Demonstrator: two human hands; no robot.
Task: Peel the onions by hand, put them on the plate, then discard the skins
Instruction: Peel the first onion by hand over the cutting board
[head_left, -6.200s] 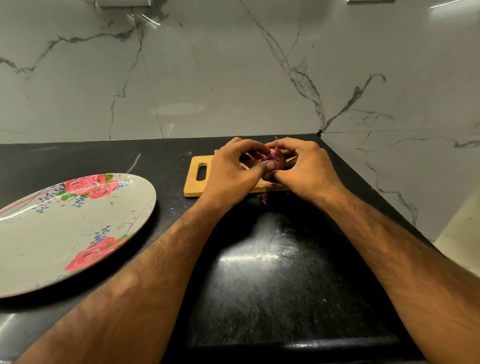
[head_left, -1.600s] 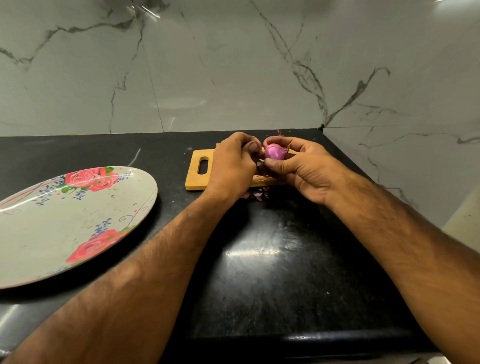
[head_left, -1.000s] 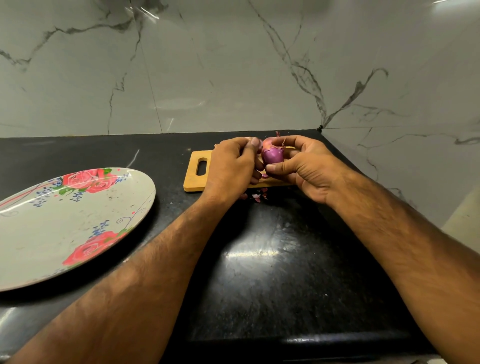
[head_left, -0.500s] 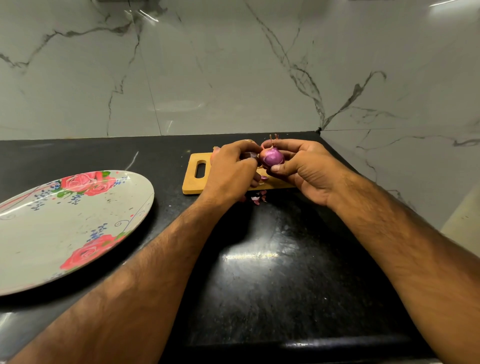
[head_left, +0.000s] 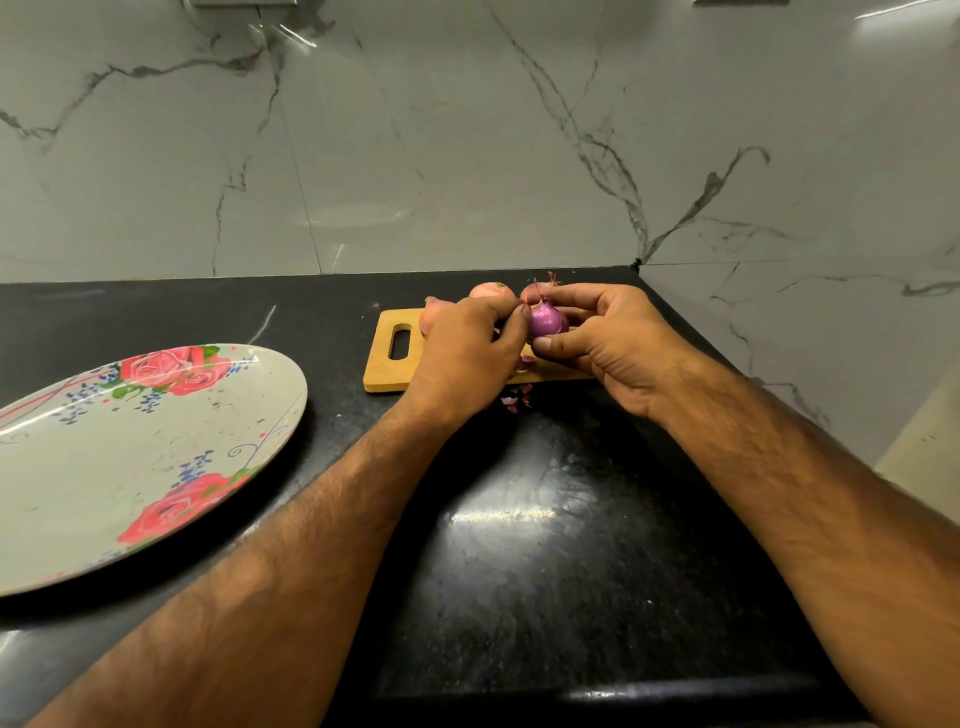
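Just right of the frame's centre, two bare hands meet over a small wooden cutting board (head_left: 387, 371) that lies on a glossy black counter (head_left: 519, 571). The right hand (head_left: 613, 343) grips a small purple onion (head_left: 546, 322), thumb below and curled fingers above, holding it just above the board with its thin stem end pointing up. The left hand (head_left: 462, 358) is curled too, its thumb and fingertips pinching at the onion's left side. Behind the hands, along the board's far edge, a few unpeeled onions (head_left: 488, 291) with pale pinkish skin peek out, partly hidden. Some skin scraps (head_left: 514, 402) lie on the counter just in front of the board, below the hands. At the left of the frame sits a large oval plate (head_left: 78, 493) printed with red roses, well apart from the board. A grey-veined marble wall (head_left: 467, 156) fills the upper half.
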